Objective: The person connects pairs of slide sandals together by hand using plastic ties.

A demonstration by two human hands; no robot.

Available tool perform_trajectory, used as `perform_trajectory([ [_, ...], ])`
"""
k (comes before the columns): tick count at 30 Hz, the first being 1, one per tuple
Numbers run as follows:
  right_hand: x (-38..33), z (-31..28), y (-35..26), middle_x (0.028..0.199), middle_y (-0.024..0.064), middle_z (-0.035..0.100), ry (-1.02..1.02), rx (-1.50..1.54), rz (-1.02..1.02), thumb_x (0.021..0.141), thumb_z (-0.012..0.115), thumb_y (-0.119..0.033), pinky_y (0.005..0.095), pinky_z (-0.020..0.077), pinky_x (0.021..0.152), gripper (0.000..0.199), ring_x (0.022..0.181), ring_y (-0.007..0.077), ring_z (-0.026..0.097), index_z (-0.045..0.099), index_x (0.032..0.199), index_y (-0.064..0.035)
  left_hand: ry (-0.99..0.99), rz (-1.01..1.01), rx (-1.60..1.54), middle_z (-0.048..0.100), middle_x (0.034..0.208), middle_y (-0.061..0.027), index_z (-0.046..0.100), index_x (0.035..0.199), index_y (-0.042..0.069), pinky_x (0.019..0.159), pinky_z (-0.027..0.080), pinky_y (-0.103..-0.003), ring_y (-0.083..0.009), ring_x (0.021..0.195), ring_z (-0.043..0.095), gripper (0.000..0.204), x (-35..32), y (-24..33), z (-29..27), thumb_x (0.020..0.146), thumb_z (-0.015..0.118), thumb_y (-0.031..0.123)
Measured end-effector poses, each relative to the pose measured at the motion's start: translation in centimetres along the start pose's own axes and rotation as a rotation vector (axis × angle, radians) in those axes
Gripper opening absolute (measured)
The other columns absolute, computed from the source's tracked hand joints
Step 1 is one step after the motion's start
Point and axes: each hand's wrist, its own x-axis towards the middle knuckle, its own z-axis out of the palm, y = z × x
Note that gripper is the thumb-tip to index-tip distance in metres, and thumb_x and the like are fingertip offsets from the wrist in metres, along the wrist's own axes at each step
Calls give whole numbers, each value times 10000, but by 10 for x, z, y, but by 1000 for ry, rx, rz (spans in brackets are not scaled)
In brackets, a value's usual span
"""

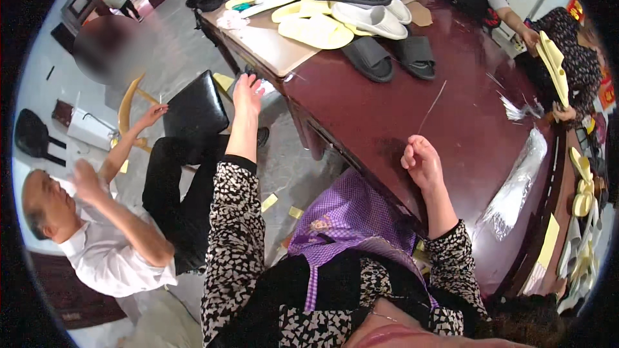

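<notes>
I'm looking across the big dark red polished table [451, 116], where the heap of pale yellow, white and black foam slippers [335, 6] lies far ahead, up and slightly left of both hands. My left hand [247, 93] stretches open-fingered and empty toward the table's near corner, nearer that heap. My right hand [420, 160] is curled narrow, seemingly pinching a thin pale thread [431, 108] slanting up-right.

a blurred patch [106, 48] hides part of the floor; the slipper pile [322, 0] is cut off at the top edge; the left hand's [247, 93] grip is unclear.
</notes>
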Motion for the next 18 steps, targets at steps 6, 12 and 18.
perform_trajectory([
  [6, -1, -2, 5, 627, 23, 499, -17, -7, 20, 902, 545, -205, 272, 356, 496, 158, 493, 111, 399, 541, 951, -55, -260, -119, -37, 469, 1285, -170, 340, 1312, 40, 867, 439, -444, -317, 1133, 491, 504, -25, -11, 63, 925, 483, 328],
  [12, -2, -9, 1, 617, 15, 482, -26, -9, -2, 896, 558, -221, 262, 323, 484, 177, 492, 108, 384, 546, 969, -60, -740, -281, -131, 552, 1181, -218, 311, 1334, 59, 848, 477, -429, -341, 977, 594, 524, -104, -17, 75, 946, 444, 386],
  [18, 1, -7, 0, 659, 12, 494, -110, 41, 57, 899, 554, -198, 250, 319, 505, 170, 521, 103, 385, 535, 997, -61, -416, -440, 18, 577, 1155, -219, 254, 1381, 45, 877, 467, -418, -324, 989, 602, 600, -129, -36, -69, 945, 433, 416],
])
